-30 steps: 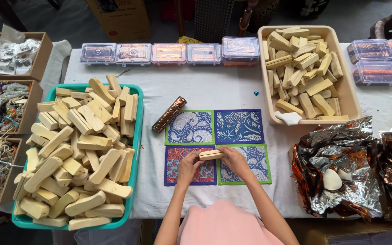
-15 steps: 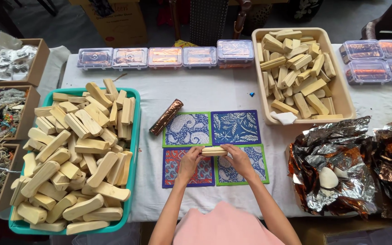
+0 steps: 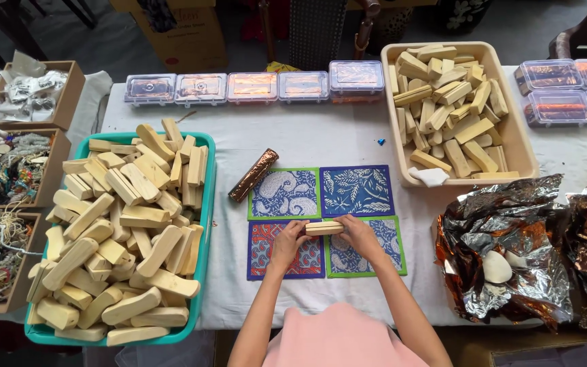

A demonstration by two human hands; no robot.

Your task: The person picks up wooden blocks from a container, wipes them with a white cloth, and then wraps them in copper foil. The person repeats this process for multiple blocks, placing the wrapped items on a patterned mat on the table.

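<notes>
While both hands meet over the middle of a white-covered bench (image 3: 334, 139), they grip one pale wooden block (image 3: 324, 228) between them — left hand (image 3: 287, 242) pinching its left end, right hand (image 3: 361, 236) closed on its right end. The block lies level, just above four patterned mats (image 3: 324, 219) set 2 x 2 under the hands: blue-and-white w/ green border and dark blue leaf print on the far row, red-and-blue and a green-bordered one on the near row. Whether the block touches the mats can't be told.

Just beyond the left hand, beside the far-left mat, lies a copper foil-wrapped roll (image 3: 253, 175), tilted diagonally. Well to the left of the hands sits a teal tray (image 3: 206, 224) heaped w/ more pale wood blocks. Further left, at the bench edge, three brown cardboard boxes (image 3: 59, 146) hold beads, cords and small bagged items.

Beyond the hands, along the far edge, a row of clear lidded plastic boxes (image 3: 253, 87). Far right of the hands, a beige tub (image 3: 526, 153) full of wood blocks; a white cloth scrap (image 3: 431, 177) sits at its near corner. More clear boxes (image 3: 557, 92) lie right of the tub. Near right of the hands — crumpled silver-and-copper foil sheets (image 3: 511, 231), w/ a white oval piece (image 3: 496, 266) resting on them.

Pink clothing (image 3: 341, 336) shows at the bottom, between the forearms.
</notes>
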